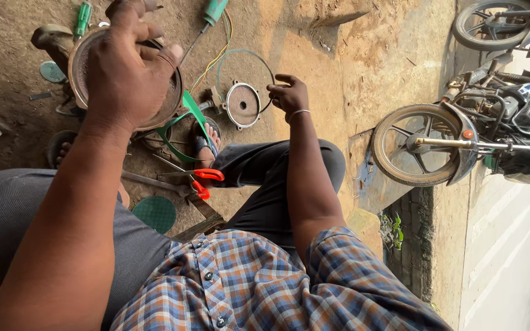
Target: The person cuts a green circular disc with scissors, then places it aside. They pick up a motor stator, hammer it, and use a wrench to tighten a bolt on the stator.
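Note:
My left hand [127,67] is raised close to the camera and grips a large round metal housing [80,70] by its rim, covering most of it. Farther out, my right hand [289,95], with a thin bangle on the wrist, has its fingers curled on the right edge of a thin green ring [245,53]. A small round metal cover [242,104] with a centre hole lies on the dirt just left of that hand, inside the ring's loop. My legs in dark trousers and a checked shirt fill the lower part of the view.
Two green-handled screwdrivers [83,18] [215,11], yellow and green wires [216,58], a green strap [194,116], red-handled pliers [205,182] and a green round lid [154,213] lie on the dirt. My sandalled foot [203,144] rests among them. Parked motorcycles [461,141] stand to the right.

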